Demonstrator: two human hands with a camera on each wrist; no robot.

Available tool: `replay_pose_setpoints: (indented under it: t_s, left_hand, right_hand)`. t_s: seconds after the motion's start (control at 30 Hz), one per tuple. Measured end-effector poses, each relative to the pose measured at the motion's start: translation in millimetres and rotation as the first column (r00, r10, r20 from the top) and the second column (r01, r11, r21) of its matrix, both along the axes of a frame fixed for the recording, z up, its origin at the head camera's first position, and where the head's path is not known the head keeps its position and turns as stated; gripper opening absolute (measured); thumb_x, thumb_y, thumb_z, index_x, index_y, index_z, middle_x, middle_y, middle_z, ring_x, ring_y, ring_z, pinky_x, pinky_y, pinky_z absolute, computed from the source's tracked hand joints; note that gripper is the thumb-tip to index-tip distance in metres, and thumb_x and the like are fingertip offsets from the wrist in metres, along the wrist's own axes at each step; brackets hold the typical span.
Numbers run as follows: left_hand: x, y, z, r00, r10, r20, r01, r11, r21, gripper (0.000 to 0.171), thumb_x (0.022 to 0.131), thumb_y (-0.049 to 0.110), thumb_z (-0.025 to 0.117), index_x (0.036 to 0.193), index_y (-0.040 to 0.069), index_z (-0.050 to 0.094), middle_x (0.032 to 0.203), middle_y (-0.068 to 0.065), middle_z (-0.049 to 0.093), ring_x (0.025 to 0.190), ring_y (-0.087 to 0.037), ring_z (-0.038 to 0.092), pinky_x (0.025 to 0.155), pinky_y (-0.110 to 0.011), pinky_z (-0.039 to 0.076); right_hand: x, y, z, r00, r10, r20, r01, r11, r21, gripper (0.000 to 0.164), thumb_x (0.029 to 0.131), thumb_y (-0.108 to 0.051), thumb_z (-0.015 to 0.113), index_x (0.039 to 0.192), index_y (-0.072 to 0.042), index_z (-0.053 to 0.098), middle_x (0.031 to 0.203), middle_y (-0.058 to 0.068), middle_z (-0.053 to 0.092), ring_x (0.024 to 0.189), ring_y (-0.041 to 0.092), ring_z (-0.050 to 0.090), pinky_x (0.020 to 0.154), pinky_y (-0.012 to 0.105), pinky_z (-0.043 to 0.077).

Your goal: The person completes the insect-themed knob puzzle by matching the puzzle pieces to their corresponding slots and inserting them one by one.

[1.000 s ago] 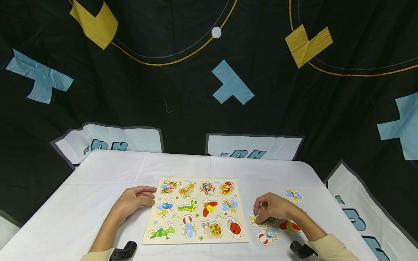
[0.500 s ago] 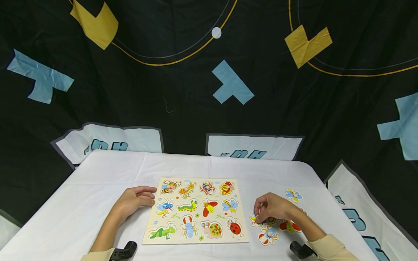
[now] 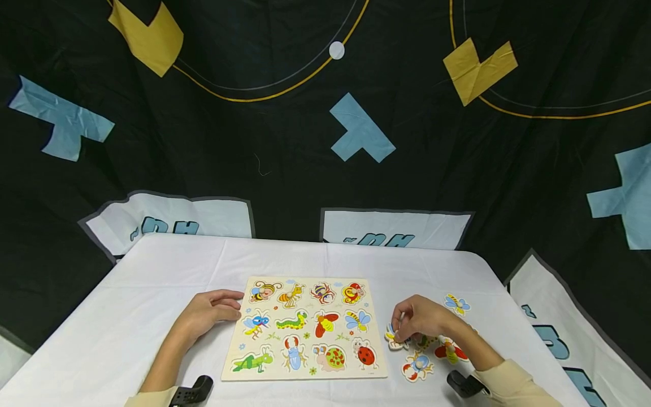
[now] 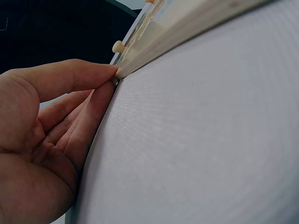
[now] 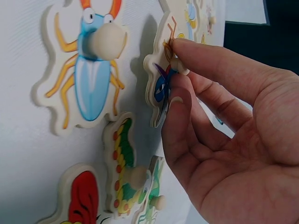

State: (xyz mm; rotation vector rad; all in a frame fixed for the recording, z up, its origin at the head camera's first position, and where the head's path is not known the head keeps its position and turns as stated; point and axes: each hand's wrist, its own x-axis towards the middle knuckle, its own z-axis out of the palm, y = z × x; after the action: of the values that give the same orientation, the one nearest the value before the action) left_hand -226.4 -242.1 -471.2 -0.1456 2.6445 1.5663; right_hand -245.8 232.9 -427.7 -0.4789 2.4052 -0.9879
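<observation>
Where the right wrist camera looks, the thumb and fingers of the right hand (image 5: 224,121) pinch the knob (image 5: 179,66) of a mosquito piece (image 5: 160,89); whether it is off the white cloth (image 5: 21,154) I cannot tell. It looks like thin wood, so probably light and stiff, its slim outline perhaps the likeliest part to chip; the knob is the natural hold. A beetle piece (image 5: 92,88) lies at nine o'clock from it, a caterpillar piece (image 5: 119,156) at seven.

By the left wrist view, the left hand (image 4: 51,116) has its fingers relaxed and fairly straight, tips touching the edge of the board (image 4: 168,45). The board should be rigid and heavier than the piece, best taken by its edges.

Seen from the head, the board lies flat, left hand at its nine o'clock, right hand and mosquito piece at three. From that piece, a dragonfly piece (image 3: 457,304) sits at two o'clock. The white cloth is faintly creased. Beyond it hangs a black backdrop (image 3: 285,147), with a yellow patch (image 3: 147,39) at the view's ten o'clock and a blue patch (image 3: 363,130) at one.
</observation>
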Motion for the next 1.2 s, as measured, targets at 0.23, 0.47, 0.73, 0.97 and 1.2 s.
replay_pose_setpoints:
  t_s: [0.23, 0.47, 0.73, 0.97, 1.2]
  left_hand:
    - [0.9, 0.7, 0.4, 1.000, -0.001, 0.000, 0.001, 1.000, 0.027, 0.054, 0.070, 0.016, 0.080, 0.120, 0.007, 0.064, 0.095, -0.004, 0.071, 0.085, -0.013, 0.065, 0.082, -0.029, 0.042]
    - [0.2, 0.1, 0.4, 1.000, 0.004, 0.011, -0.005, 1.000, 0.023, 0.053, 0.070, 0.017, 0.080, 0.120, 0.008, 0.065, 0.094, -0.003, 0.071, 0.085, -0.012, 0.064, 0.083, -0.029, 0.042]
    - [-1.0, -0.4, -1.6, 1.000, 0.012, 0.011, -0.012, 1.000, 0.029, 0.053, 0.069, 0.017, 0.080, 0.120, 0.009, 0.065, 0.094, -0.002, 0.071, 0.085, -0.013, 0.066, 0.085, -0.031, 0.042]
    - [-0.7, 0.4, -0.9, 1.000, 0.017, 0.014, -0.017, 1.000, 0.025, 0.052, 0.070, 0.016, 0.080, 0.119, 0.009, 0.065, 0.093, -0.002, 0.071, 0.085, -0.013, 0.065, 0.084, -0.030, 0.042]
    - [-0.8, 1.0, -0.1, 1.000, 0.020, 0.018, -0.020, 1.000, 0.024, 0.052, 0.069, 0.017, 0.080, 0.119, 0.010, 0.065, 0.092, -0.002, 0.070, 0.086, -0.014, 0.064, 0.084, -0.031, 0.042]
  right_hand:
    - [-3.5, -8.3, 3.2, 0.999, -0.009, -0.042, 0.011, 0.999, 0.032, 0.018, 0.071, -0.013, 0.081, 0.083, -0.009, 0.068, 0.063, 0.001, 0.060, 0.058, 0.013, 0.051, 0.054, 0.030, 0.039]
    - [-7.0, -18.7, 6.0, 0.997, 0.012, -0.072, -0.011, 1.000, 0.017, 0.017, 0.070, -0.011, 0.081, 0.082, -0.008, 0.069, 0.063, 0.001, 0.062, 0.059, 0.013, 0.052, 0.054, 0.028, 0.038]
    - [-11.4, -32.1, 4.9, 0.996, 0.007, -0.084, -0.007, 1.000, -0.006, 0.016, 0.069, -0.009, 0.081, 0.080, -0.008, 0.070, 0.063, 0.002, 0.062, 0.057, 0.012, 0.050, 0.055, 0.028, 0.038]
    - [-13.9, -46.4, 5.2, 0.996, 0.015, -0.092, -0.019, 0.999, -0.043, 0.016, 0.068, -0.007, 0.081, 0.081, -0.006, 0.070, 0.063, 0.004, 0.063, 0.058, 0.012, 0.052, 0.056, 0.028, 0.041]
    - [-17.7, -63.4, 4.7, 0.994, 0.038, -0.104, -0.046, 0.996, -0.082, 0.015, 0.069, -0.005, 0.080, 0.080, -0.004, 0.070, 0.064, 0.004, 0.064, 0.057, 0.010, 0.052, 0.056, 0.028, 0.042]
